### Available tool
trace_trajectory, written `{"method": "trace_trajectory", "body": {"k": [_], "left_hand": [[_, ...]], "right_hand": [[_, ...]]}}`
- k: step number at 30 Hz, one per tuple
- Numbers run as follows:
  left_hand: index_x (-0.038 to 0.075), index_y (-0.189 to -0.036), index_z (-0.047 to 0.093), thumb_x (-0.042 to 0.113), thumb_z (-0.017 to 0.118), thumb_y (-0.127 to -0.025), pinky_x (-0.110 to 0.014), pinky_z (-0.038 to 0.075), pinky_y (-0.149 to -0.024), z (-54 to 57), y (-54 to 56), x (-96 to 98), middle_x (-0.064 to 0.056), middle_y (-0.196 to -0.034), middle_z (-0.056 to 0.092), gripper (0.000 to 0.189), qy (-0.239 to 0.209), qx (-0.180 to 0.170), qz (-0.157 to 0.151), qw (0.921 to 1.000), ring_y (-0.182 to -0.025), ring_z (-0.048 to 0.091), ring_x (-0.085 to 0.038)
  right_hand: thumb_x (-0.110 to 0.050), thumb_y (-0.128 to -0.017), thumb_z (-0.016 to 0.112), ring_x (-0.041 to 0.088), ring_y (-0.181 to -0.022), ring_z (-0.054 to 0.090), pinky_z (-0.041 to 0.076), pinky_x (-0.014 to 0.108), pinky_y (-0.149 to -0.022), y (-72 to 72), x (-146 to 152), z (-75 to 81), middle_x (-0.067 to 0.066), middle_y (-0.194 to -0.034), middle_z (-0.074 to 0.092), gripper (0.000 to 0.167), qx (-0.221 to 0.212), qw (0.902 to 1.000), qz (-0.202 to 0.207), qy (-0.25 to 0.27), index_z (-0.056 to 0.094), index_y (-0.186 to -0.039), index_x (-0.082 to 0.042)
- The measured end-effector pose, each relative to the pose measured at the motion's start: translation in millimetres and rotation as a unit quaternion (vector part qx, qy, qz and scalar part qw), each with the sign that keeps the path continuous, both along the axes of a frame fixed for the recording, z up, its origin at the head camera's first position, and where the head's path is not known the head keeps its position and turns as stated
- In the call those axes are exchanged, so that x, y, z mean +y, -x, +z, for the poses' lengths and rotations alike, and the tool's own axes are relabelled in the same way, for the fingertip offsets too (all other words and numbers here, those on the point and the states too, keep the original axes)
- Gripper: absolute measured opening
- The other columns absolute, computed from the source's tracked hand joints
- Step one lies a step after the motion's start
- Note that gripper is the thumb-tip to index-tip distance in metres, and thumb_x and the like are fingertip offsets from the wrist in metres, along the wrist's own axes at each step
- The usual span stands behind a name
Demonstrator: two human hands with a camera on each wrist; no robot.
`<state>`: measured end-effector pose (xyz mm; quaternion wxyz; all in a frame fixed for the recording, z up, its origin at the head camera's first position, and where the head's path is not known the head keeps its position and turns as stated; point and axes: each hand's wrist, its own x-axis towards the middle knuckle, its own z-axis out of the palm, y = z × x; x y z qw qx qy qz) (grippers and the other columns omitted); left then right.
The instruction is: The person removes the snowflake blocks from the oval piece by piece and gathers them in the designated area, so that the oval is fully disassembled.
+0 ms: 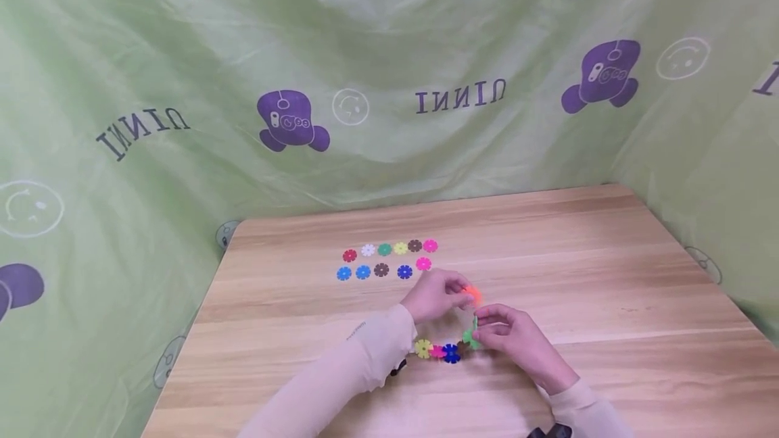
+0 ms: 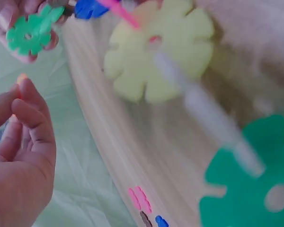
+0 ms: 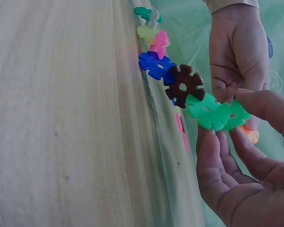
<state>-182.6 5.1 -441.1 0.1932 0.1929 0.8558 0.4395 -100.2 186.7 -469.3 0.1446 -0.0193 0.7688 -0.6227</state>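
Observation:
My left hand [image 1: 433, 295] pinches an orange notched plastic disc [image 1: 473, 295], a snowflake-shaped building piece, just above the table. Close by on the right, my right hand [image 1: 517, 338] grips the light green end of a chain of interlocked discs. In the right wrist view, two light green discs [image 3: 206, 111] join a brown disc [image 3: 193, 86], then a blue disc [image 3: 150, 67], a pink disc [image 3: 159, 45] and a yellow disc [image 3: 145, 33]. A white disc and a darker green disc [image 2: 246, 165] form the far end. The orange disc is apart from the chain.
Loose discs lie in two rows on the wooden table [image 1: 274, 330], beyond my left hand. Among them are a red disc [image 1: 349, 255], a white disc [image 1: 368, 250] and a light blue disc [image 1: 344, 274]. A green printed curtain [image 1: 389, 147] surrounds the table's back and sides.

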Motion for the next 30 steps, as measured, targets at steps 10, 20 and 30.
{"method": "trace_trajectory", "body": {"k": [10,20,30], "left_hand": [[0.007,-0.106,0.07,0.012,0.073,-0.087,-0.025,0.055,-0.07,1.3,51.2,8.1,-0.004,-0.09,0.072,0.021,0.014,0.003,0.123,0.9923,-0.079,0.067,-0.015],[0.006,-0.097,0.072,0.011,0.077,-0.081,-0.023,0.053,-0.072,-16.5,82.2,9.5,-0.006,-0.094,0.072,0.017,0.049,0.022,0.204,0.9775,-0.081,0.061,-0.014],[0.002,-0.107,0.071,0.003,0.066,-0.085,-0.024,0.057,-0.062,-16.6,92.3,1.3,-0.008,-0.096,0.074,0.023,0.009,0.005,0.2,0.9798,-0.072,0.068,-0.016]], "right_hand": [[-0.016,-0.085,0.076,0.024,-0.099,0.069,0.06,0.031,-0.078,4.2,4.1,2.4,0.022,-0.117,0.063,0.054,-0.004,0.9997,0.012,0.021,0.052,-0.127,0.009],[-0.01,-0.086,0.074,0.022,-0.095,0.069,0.06,0.029,-0.075,-6.7,-0.4,-9.4,0.026,-0.115,0.061,0.051,0.008,0.998,0.034,0.052,0.05,-0.125,0.013],[-0.009,-0.087,0.073,0.024,-0.095,0.068,0.06,0.03,-0.074,0.0,5.0,-9.3,0.025,-0.114,0.061,0.05,0.017,0.9976,0.042,0.052,0.05,-0.125,0.013]]}}
